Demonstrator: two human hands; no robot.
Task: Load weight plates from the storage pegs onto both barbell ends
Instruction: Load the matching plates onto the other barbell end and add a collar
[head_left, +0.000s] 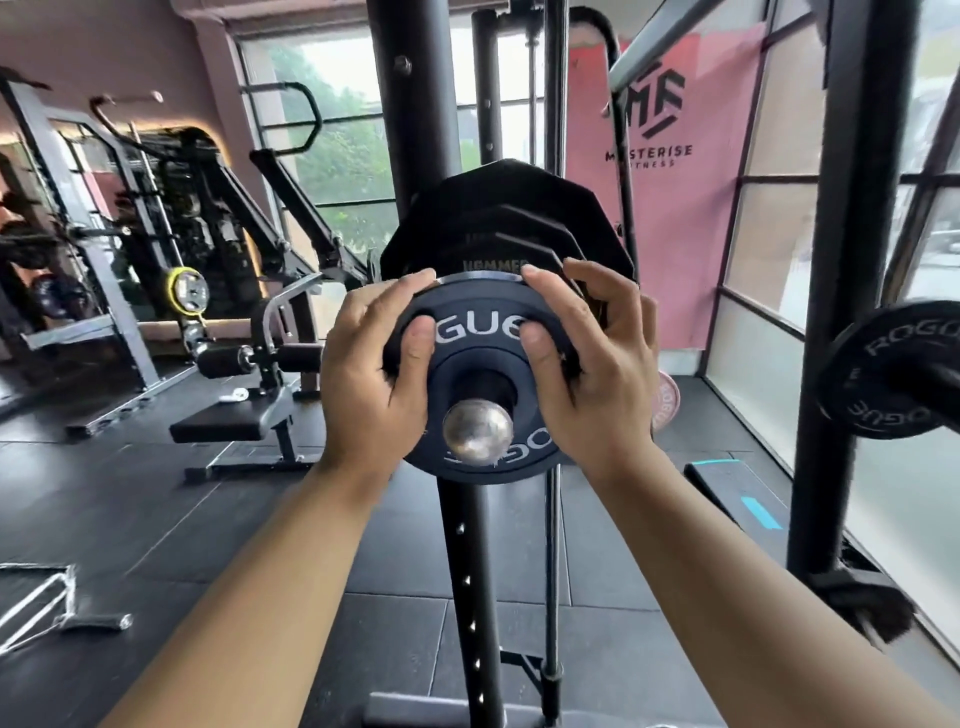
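Plate (480, 338) matt black rubber; peg end (477, 433) scuffed shiny metal; floor (156, 519) matt rubber tiles

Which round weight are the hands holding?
The small dark Rogue plate at the front of the silver-tipped peg. Left hand and right hand grip its sides. The bigger black plates behind it and the plate on the right go untouched.

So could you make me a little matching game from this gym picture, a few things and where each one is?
Things:
1. small Rogue plate
2. big black plates
3. pink banner
4. flat bench

Places:
A. hanging by the window, right of the rack
B. on the floor, left
C. held by both hands, on the peg
D. behind the small plate

Pairs: 1-C, 2-D, 3-A, 4-B
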